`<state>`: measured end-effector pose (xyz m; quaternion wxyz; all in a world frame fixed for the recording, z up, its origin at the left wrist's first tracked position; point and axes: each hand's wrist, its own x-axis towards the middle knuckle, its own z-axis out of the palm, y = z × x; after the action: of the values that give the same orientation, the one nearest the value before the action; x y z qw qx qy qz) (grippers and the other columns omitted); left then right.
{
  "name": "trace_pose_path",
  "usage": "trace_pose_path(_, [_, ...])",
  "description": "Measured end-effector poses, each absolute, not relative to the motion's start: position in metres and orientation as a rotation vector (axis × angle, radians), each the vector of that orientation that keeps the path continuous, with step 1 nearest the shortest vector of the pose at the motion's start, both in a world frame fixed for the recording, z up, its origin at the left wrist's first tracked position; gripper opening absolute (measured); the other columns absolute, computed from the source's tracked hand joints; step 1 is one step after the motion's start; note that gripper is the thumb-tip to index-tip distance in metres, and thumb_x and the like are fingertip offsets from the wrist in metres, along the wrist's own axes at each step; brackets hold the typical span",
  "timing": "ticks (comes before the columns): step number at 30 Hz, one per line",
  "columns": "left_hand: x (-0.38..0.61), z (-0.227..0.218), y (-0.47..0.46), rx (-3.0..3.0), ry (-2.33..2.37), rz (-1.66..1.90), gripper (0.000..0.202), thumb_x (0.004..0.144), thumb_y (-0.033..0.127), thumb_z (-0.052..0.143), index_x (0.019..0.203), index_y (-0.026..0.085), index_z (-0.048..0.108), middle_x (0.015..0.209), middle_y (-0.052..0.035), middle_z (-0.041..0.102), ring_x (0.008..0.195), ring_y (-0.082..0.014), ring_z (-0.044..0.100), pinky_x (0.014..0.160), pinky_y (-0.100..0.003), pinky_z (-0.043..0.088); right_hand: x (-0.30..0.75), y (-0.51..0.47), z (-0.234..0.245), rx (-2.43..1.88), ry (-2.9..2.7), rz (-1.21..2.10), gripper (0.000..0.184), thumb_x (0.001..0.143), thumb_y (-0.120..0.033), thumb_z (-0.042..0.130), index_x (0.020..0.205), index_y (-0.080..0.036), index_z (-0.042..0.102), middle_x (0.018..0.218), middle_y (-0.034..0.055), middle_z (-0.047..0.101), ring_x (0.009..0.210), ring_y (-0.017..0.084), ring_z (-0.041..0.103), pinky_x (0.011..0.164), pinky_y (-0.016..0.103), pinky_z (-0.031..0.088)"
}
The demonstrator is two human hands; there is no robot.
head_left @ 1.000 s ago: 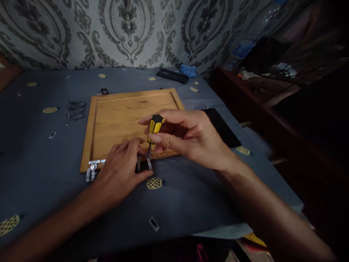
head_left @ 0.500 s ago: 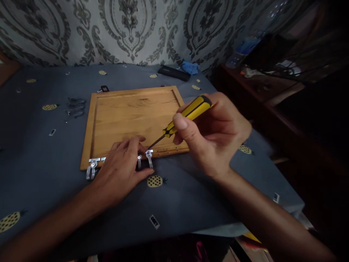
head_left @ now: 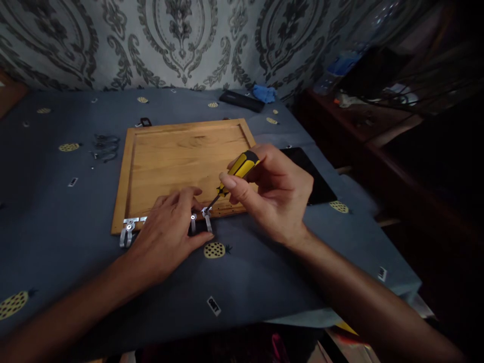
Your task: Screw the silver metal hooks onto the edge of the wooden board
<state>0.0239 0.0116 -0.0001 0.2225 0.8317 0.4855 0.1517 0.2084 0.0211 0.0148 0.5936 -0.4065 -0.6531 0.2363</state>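
Observation:
A yellow and black screwdriver (head_left: 238,170) is in my right hand (head_left: 276,189), fingers closed around its handle. Its shaft slants down to the top of a silver metal hook (head_left: 206,218) at the near edge of a framed wooden board (head_left: 177,161). My left hand (head_left: 166,227) lies over that edge, thumb against the hook's lower end and fingers by its top plate. Another metal hook (head_left: 129,233) is fixed at the board's near left corner. Between them, a further hook (head_left: 193,222) shows partly, the rest of the row covered by my left hand.
Several grey hooks (head_left: 106,147) lie left of the board on the patterned blue tablecloth (head_left: 249,282). At the back are a long black case (head_left: 241,101) and a blue cloth (head_left: 264,93). A flat black object (head_left: 312,176) lies right of the board, beyond my right hand.
My right hand has moved left and slightly down, tilting the screwdriver steeper with its tip at the hook. The flat black object has come out from behind that hand. My left hand stays put.

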Motion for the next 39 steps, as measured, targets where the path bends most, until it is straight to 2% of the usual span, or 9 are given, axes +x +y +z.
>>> trace_pose_path(12, [0.0249, 0.0016, 0.0119, 2.291, 1.377, 0.383, 0.058, 0.075, 0.027, 0.081, 0.121, 0.020, 0.046, 0.110, -0.0074, 0.069, 0.105, -0.0334, 0.061, 0.089, -0.047, 0.047, 0.2106, 0.0211, 0.0138, -0.875, -1.646, 0.461, 0.021, 0.078, -0.022, 0.081, 0.079, -0.022, 0.060, 0.069, -0.0031, 0.058, 0.068, 0.014, 0.059, 0.058, 0.028, 0.047])
trace_pose_path(19, [0.0235, -0.0010, 0.0120, 2.301, 1.362, 0.385, 0.064, 0.075, 0.029, 0.082, 0.125, 0.020, 0.043, 0.112, -0.0069, 0.069, 0.109, -0.0336, 0.059, 0.092, -0.047, 0.045, 0.2087, 0.0156, 0.0210, -0.936, -1.499, 0.484, 0.025, 0.080, -0.028, 0.079, 0.074, -0.023, 0.055, 0.071, -0.0038, 0.057, 0.052, 0.009, 0.054, 0.048, 0.026, 0.047])
trace_pose_path(34, [0.0229, -0.0016, 0.0110, 2.299, 1.368, 0.381, 0.065, 0.075, 0.028, 0.083, 0.126, 0.020, 0.043, 0.112, -0.0065, 0.069, 0.107, -0.0322, 0.058, 0.091, -0.047, 0.045, 0.2099, 0.0203, 0.0142, -0.901, -1.574, 0.522, 0.023, 0.079, -0.026, 0.080, 0.076, -0.020, 0.057, 0.068, -0.0048, 0.055, 0.054, 0.008, 0.054, 0.049, 0.025, 0.045])
trace_pose_path(39, [0.0232, -0.0008, 0.0109, 2.293, 1.383, 0.377, 0.064, 0.074, 0.029, 0.083, 0.124, 0.020, 0.045, 0.112, -0.0065, 0.068, 0.106, -0.0322, 0.059, 0.090, -0.047, 0.046, 0.2107, 0.0199, 0.0121, -0.874, -1.600, 0.490, 0.023, 0.079, -0.021, 0.079, 0.077, -0.021, 0.057, 0.070, -0.0042, 0.056, 0.059, 0.010, 0.056, 0.052, 0.026, 0.046])
